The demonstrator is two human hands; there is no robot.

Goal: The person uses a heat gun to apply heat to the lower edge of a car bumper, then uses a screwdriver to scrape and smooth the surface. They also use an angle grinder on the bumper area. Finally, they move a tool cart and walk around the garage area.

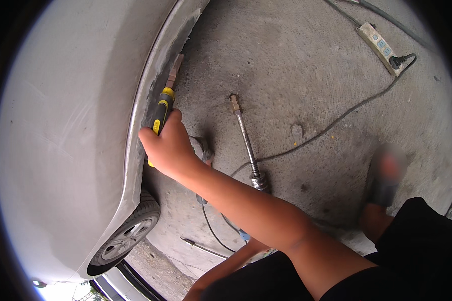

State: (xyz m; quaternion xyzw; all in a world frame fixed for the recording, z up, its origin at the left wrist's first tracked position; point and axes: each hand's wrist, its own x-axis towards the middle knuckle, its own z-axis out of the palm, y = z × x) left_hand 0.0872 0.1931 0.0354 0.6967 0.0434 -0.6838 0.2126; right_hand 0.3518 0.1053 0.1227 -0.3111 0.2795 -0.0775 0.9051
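Observation:
My right hand [168,145] reaches across to the left, closed round the black-and-yellow handle of a hand tool [163,108]. Its flat, brownish metal end points away from me, beside the lower edge of a grey car body panel [153,75]. That edge looks rough and patchy. Low in the picture, my left hand [257,245] shows only in part behind my right forearm, and its fingers are hidden. Near it is a small blue piece [243,235]. A slide hammer [245,135] with a brown tip lies on the concrete, its near end hidden under my right forearm.
A grey power tool [200,148] lies partly behind my right wrist. A cable [331,125] runs to a white power strip [379,47]. A thin metal rod [203,247] lies near the car wheel [130,236]. My foot [384,173] is at the right.

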